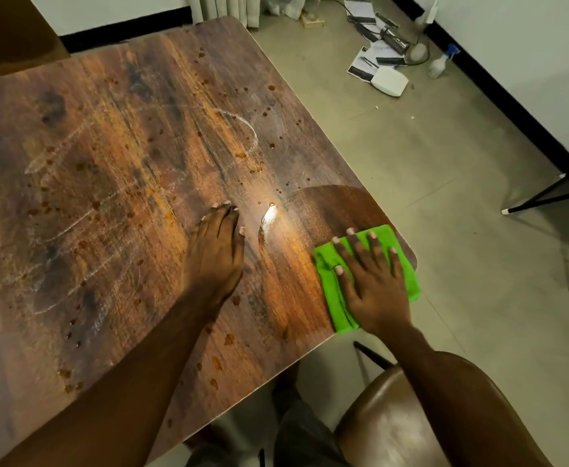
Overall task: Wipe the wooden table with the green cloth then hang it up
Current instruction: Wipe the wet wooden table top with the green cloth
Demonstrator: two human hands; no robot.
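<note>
The wooden table (114, 170) fills the left and middle of the view, dotted with brown drops and streaked with pale smear marks. A folded green cloth (407, 267) lies flat at the table's near right corner. My right hand (370, 281) presses flat on the cloth with its fingers spread, covering most of it. My left hand (217, 251) rests palm down on the bare wood a little to the left, fingers together, holding nothing. A darker, clean patch of wood sits just beyond the cloth.
A brown leather chair seat (387, 429) stands below the table's near edge. Papers, cables and a white box (389, 80) litter the floor at the far right, beside a spray bottle (441, 62). Black metal legs (545, 197) stand at the right.
</note>
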